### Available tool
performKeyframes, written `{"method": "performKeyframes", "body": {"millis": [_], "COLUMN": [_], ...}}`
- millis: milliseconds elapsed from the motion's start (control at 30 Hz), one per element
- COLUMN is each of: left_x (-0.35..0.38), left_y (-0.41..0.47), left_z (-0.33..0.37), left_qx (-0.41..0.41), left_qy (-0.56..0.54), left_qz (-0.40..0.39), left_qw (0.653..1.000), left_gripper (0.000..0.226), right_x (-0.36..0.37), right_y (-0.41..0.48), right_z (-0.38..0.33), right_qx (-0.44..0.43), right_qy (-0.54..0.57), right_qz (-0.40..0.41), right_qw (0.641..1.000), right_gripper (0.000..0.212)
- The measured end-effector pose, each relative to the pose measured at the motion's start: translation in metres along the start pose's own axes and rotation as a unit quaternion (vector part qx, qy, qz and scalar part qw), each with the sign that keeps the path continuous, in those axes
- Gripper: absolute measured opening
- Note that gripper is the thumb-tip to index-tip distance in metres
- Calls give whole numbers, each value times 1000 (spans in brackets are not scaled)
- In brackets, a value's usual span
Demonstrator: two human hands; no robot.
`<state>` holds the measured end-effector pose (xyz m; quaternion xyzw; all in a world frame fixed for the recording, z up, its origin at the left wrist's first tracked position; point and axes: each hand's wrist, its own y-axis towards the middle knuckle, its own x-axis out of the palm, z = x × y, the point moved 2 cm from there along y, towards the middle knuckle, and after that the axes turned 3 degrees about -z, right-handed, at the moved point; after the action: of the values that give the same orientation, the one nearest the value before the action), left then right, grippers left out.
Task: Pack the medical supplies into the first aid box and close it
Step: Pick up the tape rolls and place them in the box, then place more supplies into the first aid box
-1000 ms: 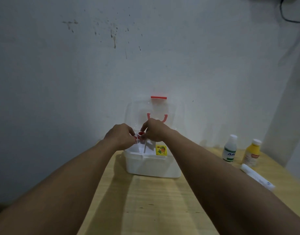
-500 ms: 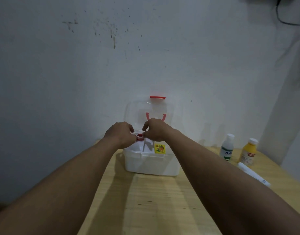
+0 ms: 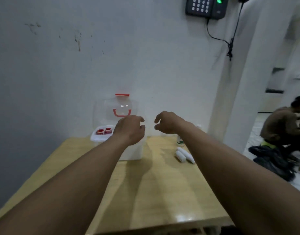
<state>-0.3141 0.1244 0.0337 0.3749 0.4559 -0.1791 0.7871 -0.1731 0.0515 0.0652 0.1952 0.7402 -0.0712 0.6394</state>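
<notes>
We count one box [image 3: 135,152] and, inside it, two red rolls [image 3: 100,132]. On the one table [image 3: 162,184] we see one bottle [image 3: 180,139] and white tubes [image 3: 180,156]; they are blurred, so we can say only at least two. There are two hands, a left hand [image 3: 129,129] and a right hand [image 3: 168,122]. We count also one keypad [image 3: 203,6] on the wall, one other person [image 3: 278,126] and one black bag [image 3: 274,160].

left hand [image 3: 130,129] and right hand [image 3: 168,123] are bare; both forearms [image 3: 88,170] uncovered to the frame edge.
</notes>
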Motion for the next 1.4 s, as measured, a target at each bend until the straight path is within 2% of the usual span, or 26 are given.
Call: {"method": "performKeyframes", "body": {"millis": [133, 267, 433, 633, 767, 900, 1133, 1233, 1400], "left_x": [26, 60, 101, 137, 150, 151, 144, 140, 111], "left_y": [-9, -15, -18, -8, -3, 1, 9, 7, 9], "left_z": [46, 78, 94, 105, 110, 112, 97, 88, 74], "left_qx": [42, 40, -22, -99, -135, -207, -292, -293, -276], "left_qy": [-17, -11, -5, -41, -47, -89, -148, -163, -189], "left_qz": [-22, -48, -93, -111, -117, -112, -135, -128, -104], "left_qw": [999, 998, 995, 988, 983, 968, 935, 933, 937], "left_gripper": [40, 40, 35, 40, 31, 26, 33, 30, 39], "right_x": [-7, -1, 22, 53, 64, 68, 72, 75, 62], "right_y": [-30, -52, -62, -55, -49, -45, -44, -46, -38], "right_z": [45, 85, 116, 141, 148, 147, 136, 132, 120], "right_qx": [52, 94, 117, 106, 105, 107, 108, 106, 103], "right_qy": [14, 13, -3, 25, 38, 41, -5, -25, 28], "right_qz": [14, 8, -6, -30, -40, -59, -73, -55, -12], "right_qw": [998, 995, 993, 994, 993, 992, 992, 993, 994], "right_gripper": [37, 34, 35, 35, 23, 19, 25, 26, 47]}}
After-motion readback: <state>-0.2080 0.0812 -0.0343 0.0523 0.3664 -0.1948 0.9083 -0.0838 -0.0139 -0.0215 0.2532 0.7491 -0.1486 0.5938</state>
